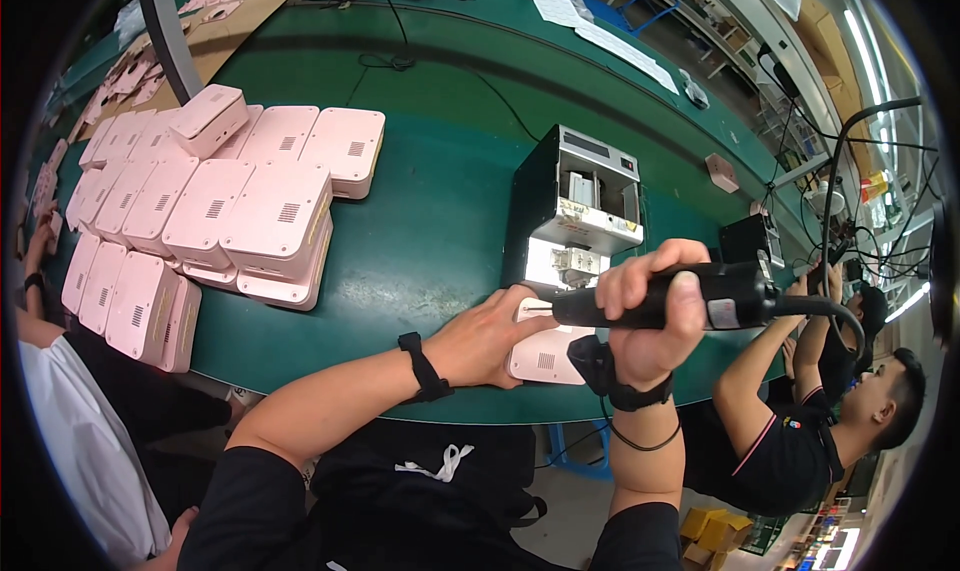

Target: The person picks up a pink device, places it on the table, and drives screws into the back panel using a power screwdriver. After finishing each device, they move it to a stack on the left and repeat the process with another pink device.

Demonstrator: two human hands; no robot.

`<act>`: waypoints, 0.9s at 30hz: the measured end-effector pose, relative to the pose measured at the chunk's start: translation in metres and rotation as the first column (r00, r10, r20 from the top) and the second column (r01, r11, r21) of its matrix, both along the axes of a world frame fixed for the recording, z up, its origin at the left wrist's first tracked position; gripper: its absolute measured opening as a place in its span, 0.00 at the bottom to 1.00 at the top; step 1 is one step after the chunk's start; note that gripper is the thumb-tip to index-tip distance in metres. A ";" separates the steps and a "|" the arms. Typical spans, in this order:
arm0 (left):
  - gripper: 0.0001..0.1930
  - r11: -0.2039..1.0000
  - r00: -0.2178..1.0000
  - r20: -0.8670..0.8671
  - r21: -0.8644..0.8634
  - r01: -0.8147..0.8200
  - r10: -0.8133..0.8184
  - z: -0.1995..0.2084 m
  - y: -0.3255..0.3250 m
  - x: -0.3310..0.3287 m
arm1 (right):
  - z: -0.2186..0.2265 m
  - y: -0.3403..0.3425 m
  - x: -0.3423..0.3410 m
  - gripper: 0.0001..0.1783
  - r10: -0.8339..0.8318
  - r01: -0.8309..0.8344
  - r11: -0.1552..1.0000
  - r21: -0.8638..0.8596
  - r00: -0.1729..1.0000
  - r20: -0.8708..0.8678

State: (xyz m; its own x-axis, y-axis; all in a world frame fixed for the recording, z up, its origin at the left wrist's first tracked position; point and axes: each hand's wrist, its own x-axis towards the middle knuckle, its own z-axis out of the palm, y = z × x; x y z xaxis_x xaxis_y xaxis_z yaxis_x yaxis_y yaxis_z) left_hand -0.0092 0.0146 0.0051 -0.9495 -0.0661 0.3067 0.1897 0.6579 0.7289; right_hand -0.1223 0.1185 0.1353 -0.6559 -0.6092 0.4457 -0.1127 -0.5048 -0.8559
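My right hand [655, 316] is wrapped round a black electric screwdriver [715, 296], held almost level, its cord trailing off to the right. The tool's thin bit reaches left to the upper part of a pale pink plastic case [545, 356]; whether it touches a screw is too small to tell. My left hand [490, 336] grips that case from its left side, thumb on top, against the green table. Part of the case is hidden behind my right wrist. Just beyond my hands stands a screw feeder [575, 196], a black box with an open metal front.
Stacks of similar pink cases [270, 216] cover the left of the green table [420, 241]. A pink piece [721, 172] and a black box [750, 239] lie at the far right. Co-workers are close on both sides, one in a black shirt [790, 451] at right.
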 end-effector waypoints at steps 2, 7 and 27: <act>0.41 1.000 1.000 -0.009 0.002 -0.001 0.001 0.000 0.000 -0.001 | -0.010 -0.002 -0.002 0.16 0.005 -0.004 1.000 0.027 1.000 -0.021; 0.40 1.000 1.000 -0.025 -0.007 -0.002 0.002 0.001 0.000 -0.001 | -0.013 -0.004 -0.006 0.15 0.034 -0.034 0.999 0.033 0.999 0.010; 0.42 1.000 0.999 0.027 0.016 -0.019 0.018 0.003 -0.004 0.009 | 0.012 0.014 -0.038 0.17 -0.169 0.163 0.983 -0.085 0.983 -0.068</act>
